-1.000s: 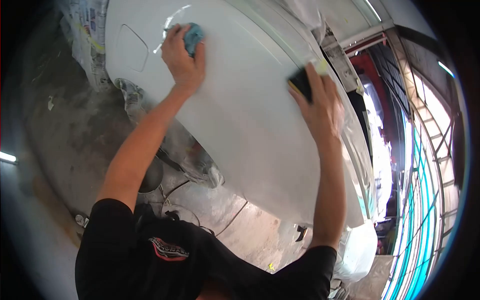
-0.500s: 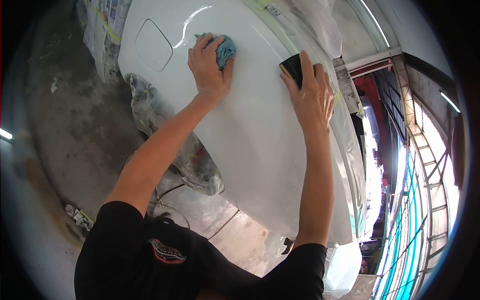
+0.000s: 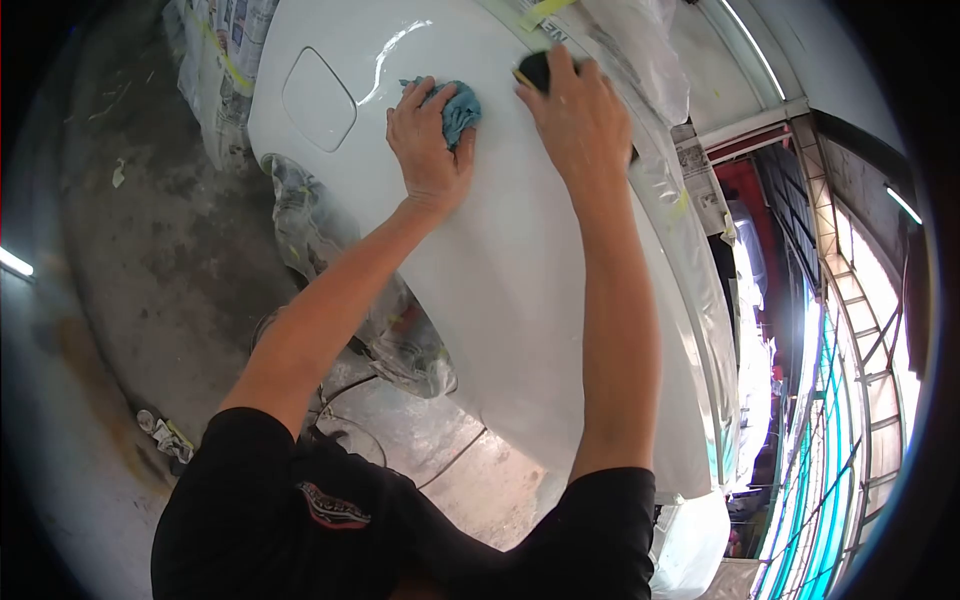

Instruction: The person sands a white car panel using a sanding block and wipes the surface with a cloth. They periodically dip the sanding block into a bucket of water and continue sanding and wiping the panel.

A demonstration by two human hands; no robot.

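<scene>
A white car body panel (image 3: pixel 505 290) with a closed fuel flap (image 3: pixel 319 100) fills the middle of the view. My left hand (image 3: pixel 428 155) rests on it to the right of the flap, fingers curled over a crumpled blue cloth (image 3: pixel 463 112). Farther right, my right hand (image 3: pixel 588 125) grips a black sanding block (image 3: pixel 537 70) with a thin yellowish edge layer. The block lies against the panel near its upper right edge. The block's underside is hidden, and its far end shows beside my palm.
Plastic-covered newspaper (image 3: pixel 225 60) masks the car at upper left. Crumpled plastic (image 3: pixel 310 215) covers the wheel area. Clear sheeting (image 3: pixel 640 50) and newspaper (image 3: pixel 690 165) line the right edge. A dark cable (image 3: pixel 452 458) runs over the concrete floor (image 3: pixel 150 260).
My right hand has moved up and left across the panel with the sanding block. My left hand stays at nearly the same spot on the cloth. The whole view has shifted slightly.
</scene>
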